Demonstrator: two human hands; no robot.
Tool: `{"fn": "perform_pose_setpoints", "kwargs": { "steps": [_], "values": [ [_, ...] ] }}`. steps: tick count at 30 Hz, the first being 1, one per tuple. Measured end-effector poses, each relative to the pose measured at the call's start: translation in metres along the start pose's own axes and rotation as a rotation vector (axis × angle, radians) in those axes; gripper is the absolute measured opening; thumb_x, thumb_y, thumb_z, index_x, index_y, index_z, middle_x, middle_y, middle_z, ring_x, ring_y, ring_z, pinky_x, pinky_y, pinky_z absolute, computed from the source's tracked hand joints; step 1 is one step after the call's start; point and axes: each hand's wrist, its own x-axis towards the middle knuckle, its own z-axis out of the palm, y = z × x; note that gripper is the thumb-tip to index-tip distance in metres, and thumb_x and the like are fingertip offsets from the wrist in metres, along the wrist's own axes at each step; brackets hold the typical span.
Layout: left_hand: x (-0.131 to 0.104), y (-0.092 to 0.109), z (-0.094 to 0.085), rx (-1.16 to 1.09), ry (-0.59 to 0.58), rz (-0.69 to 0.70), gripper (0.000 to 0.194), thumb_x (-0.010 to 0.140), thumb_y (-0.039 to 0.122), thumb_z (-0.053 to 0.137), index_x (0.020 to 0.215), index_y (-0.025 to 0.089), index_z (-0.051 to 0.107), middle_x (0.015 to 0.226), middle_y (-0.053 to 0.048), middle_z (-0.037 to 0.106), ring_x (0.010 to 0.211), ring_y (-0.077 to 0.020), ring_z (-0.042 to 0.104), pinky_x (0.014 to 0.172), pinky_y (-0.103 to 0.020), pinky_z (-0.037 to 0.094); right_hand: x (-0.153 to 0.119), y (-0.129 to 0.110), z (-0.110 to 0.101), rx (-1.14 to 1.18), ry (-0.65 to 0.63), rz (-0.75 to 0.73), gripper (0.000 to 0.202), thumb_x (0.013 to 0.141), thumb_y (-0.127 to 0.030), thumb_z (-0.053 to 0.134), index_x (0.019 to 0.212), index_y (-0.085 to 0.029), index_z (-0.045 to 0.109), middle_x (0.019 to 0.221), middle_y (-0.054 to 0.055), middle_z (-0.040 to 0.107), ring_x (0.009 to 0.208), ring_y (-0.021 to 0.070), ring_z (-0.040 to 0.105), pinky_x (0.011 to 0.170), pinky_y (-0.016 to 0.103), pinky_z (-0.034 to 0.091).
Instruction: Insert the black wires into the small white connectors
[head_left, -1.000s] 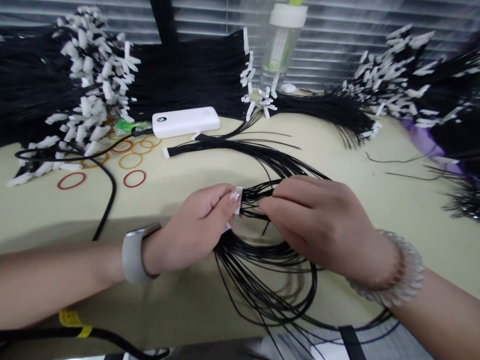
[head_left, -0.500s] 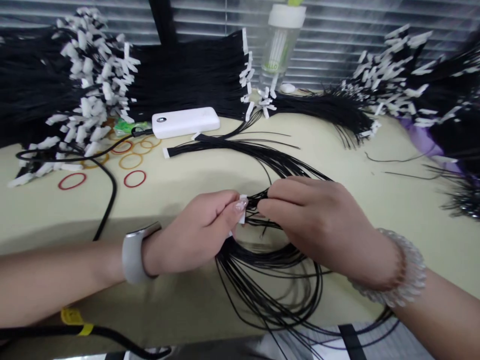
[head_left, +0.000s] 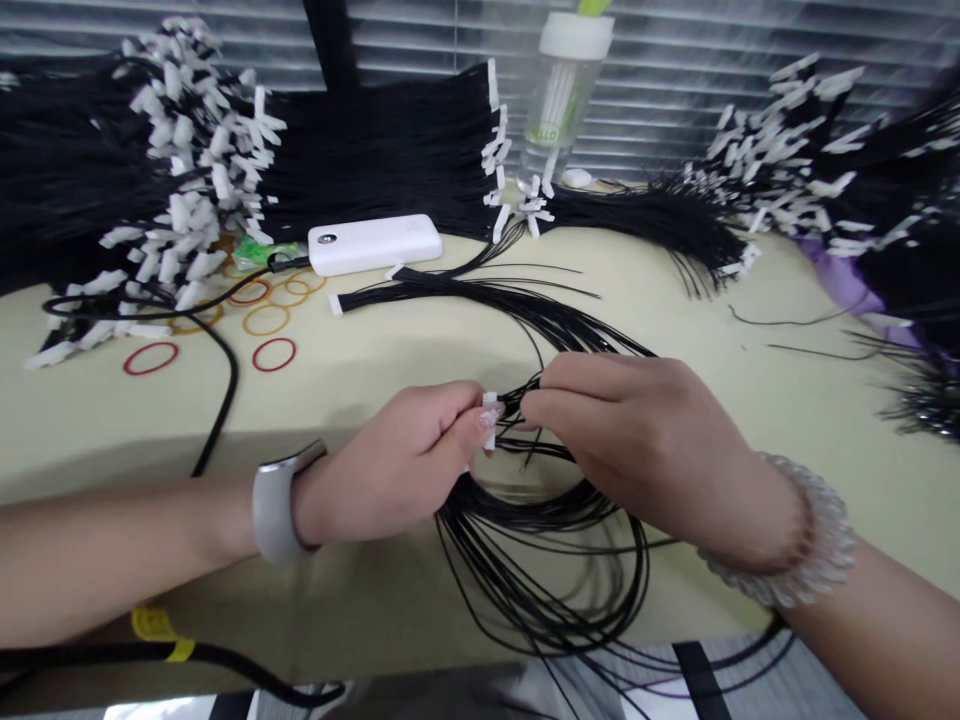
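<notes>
My left hand [head_left: 405,455] pinches a small white connector [head_left: 490,425] between thumb and fingers, near the middle of the view. Thin black wires [head_left: 544,512] run from the connector and from below the hand, looping down toward the table's front edge. My right hand [head_left: 637,440] is closed just right of the connector, its fingertips pinching some of the black wires. Its thumb tip is partly hidden. Behind both hands lies another black wire bundle [head_left: 487,290] with white connectors at its left end.
A white power bank [head_left: 375,245] with a black cable lies behind my hands. Red and yellow rubber bands [head_left: 274,354] are on the left. Piled black wires with white connectors [head_left: 184,200] line the back, beside a clear bottle [head_left: 562,95]. A purple item [head_left: 844,280] shows at right.
The whole view has shifted slightly. My right fingers have moved a little at the wires, while my left hand keeps its pinch on the connector.
</notes>
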Motion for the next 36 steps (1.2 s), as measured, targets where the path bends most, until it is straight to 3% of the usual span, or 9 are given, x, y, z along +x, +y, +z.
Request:
{"fn": "perform_pose_setpoints", "kwargs": {
  "steps": [5, 10, 18, 23, 32, 36],
  "values": [
    [0.0, 0.0, 0.0, -0.021, -0.001, 0.006, 0.031, 0.087, 0.033, 0.028, 0.063, 0.017, 0.041, 0.058, 0.004, 0.046, 0.053, -0.0085, 0.042, 0.051, -0.021, 0.035, -0.001, -0.001, 0.002, 0.031, 0.044, 0.004, 0.017, 0.072, -0.002, 0.039, 0.066, -0.016, 0.046, 0.065, -0.002, 0.041, 0.055, 0.0069, 0.03, 0.049, 0.021, 0.023],
    [0.001, 0.002, 0.001, -0.002, -0.013, 0.019, 0.032, 0.086, 0.034, 0.028, 0.063, 0.017, 0.043, 0.058, 0.003, 0.046, 0.055, -0.0091, 0.042, 0.053, -0.021, 0.034, 0.002, -0.006, 0.0, 0.101, 0.068, 0.032, 0.023, 0.072, 0.0, 0.04, 0.075, -0.017, 0.055, 0.071, -0.001, 0.05, 0.06, 0.0062, 0.042, 0.052, 0.019, 0.03],
    [0.002, 0.001, -0.001, -0.163, 0.054, -0.059, 0.033, 0.086, 0.037, 0.028, 0.062, 0.017, 0.04, 0.057, 0.004, 0.04, 0.052, -0.0082, 0.037, 0.051, -0.02, 0.033, 0.001, 0.007, -0.004, 0.101, 0.013, 0.097, 0.015, 0.078, -0.011, 0.045, 0.076, -0.015, 0.059, 0.072, 0.001, 0.056, 0.067, 0.0093, 0.051, 0.058, 0.02, 0.038],
    [0.003, 0.0, -0.003, -0.204, 0.052, -0.078, 0.033, 0.086, 0.036, 0.029, 0.063, 0.017, 0.041, 0.057, 0.004, 0.043, 0.052, -0.0075, 0.038, 0.05, -0.018, 0.033, -0.001, 0.02, -0.008, 0.23, 0.027, 0.156, 0.01, 0.079, -0.016, 0.049, 0.077, -0.017, 0.059, 0.074, -0.001, 0.059, 0.068, 0.0073, 0.053, 0.062, 0.019, 0.04],
    [0.002, -0.001, -0.003, -0.222, 0.085, -0.096, 0.033, 0.086, 0.036, 0.03, 0.062, 0.017, 0.042, 0.055, 0.005, 0.043, 0.05, -0.0069, 0.038, 0.049, -0.018, 0.032, -0.002, 0.028, -0.009, 0.314, -0.072, 0.243, 0.004, 0.075, -0.016, 0.054, 0.075, -0.02, 0.056, 0.064, -0.005, 0.055, 0.055, 0.0039, 0.047, 0.053, 0.016, 0.036],
    [0.003, -0.001, -0.002, -0.237, 0.15, -0.148, 0.033, 0.086, 0.039, 0.03, 0.064, 0.017, 0.042, 0.055, 0.005, 0.043, 0.05, -0.0075, 0.039, 0.048, -0.018, 0.033, -0.002, 0.021, -0.01, 0.268, 0.042, 0.268, 0.026, 0.062, -0.025, 0.067, 0.081, -0.018, 0.05, 0.076, -0.001, 0.051, 0.061, 0.0075, 0.045, 0.054, 0.019, 0.037]
  ]
}}
